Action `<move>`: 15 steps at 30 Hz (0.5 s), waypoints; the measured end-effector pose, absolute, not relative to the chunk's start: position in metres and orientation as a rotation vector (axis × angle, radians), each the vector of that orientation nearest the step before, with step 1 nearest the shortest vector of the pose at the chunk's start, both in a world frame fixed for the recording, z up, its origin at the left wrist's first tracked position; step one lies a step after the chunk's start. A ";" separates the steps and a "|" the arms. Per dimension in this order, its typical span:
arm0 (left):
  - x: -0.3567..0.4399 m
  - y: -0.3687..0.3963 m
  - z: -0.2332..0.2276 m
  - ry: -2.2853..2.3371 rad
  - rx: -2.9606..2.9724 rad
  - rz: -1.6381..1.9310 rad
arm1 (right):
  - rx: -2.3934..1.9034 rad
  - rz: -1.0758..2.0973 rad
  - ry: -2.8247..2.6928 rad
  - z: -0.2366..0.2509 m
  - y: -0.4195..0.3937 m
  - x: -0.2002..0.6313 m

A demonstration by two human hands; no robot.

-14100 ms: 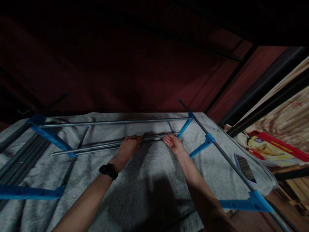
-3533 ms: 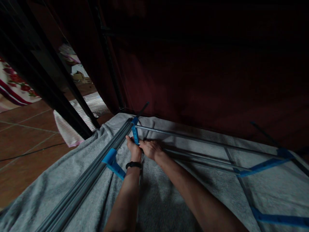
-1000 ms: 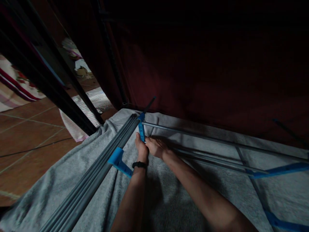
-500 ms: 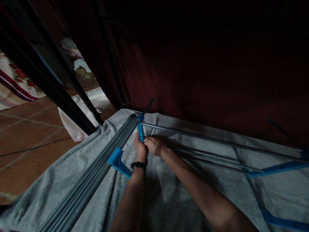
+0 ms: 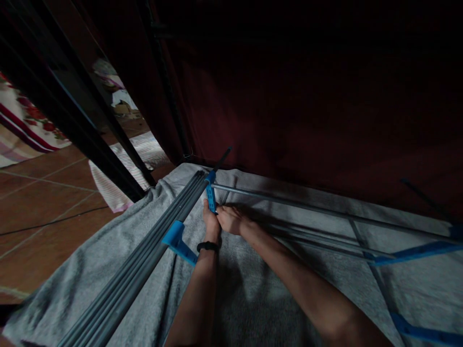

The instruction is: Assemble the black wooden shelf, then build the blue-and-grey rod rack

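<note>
The left hand [image 5: 211, 222] gripped the blue bracket [image 5: 211, 196]. The right hand [image 5: 231, 220] pinched a loose gray rod [image 5: 318, 237] at it. One rod [image 5: 289, 202] was already fitted; more were left.

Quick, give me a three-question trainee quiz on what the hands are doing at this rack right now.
1. True or false: both hands meet at the blue bracket at the rack's far corner.
2. Which wrist wears the black wristband: A) left, B) right, C) neither?
3. Fill in: the rack parts lie on a grey ____.

Key
1. True. The left hand and right hand sit side by side just below that bracket, where a loose metal rod ends.
2. A.
3. Towel. It is spread over the brown tiled floor, with a bundle of grey tubes along its left edge.
</note>
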State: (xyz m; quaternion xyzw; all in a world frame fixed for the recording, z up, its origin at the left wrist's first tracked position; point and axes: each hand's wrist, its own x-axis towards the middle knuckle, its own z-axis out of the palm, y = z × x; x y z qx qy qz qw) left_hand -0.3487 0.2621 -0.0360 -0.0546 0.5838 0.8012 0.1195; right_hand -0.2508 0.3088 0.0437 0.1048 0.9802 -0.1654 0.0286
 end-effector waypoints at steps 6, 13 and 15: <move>-0.344 0.261 -0.039 1.704 -0.064 2.377 | 0.533 -0.419 3.082 0.036 0.301 -0.240; -0.343 0.261 -0.037 1.768 -0.038 2.383 | 0.370 -0.468 3.096 0.037 0.309 -0.239; -0.343 0.260 -0.035 1.795 -0.026 2.367 | 0.354 -0.476 3.096 0.039 0.310 -0.239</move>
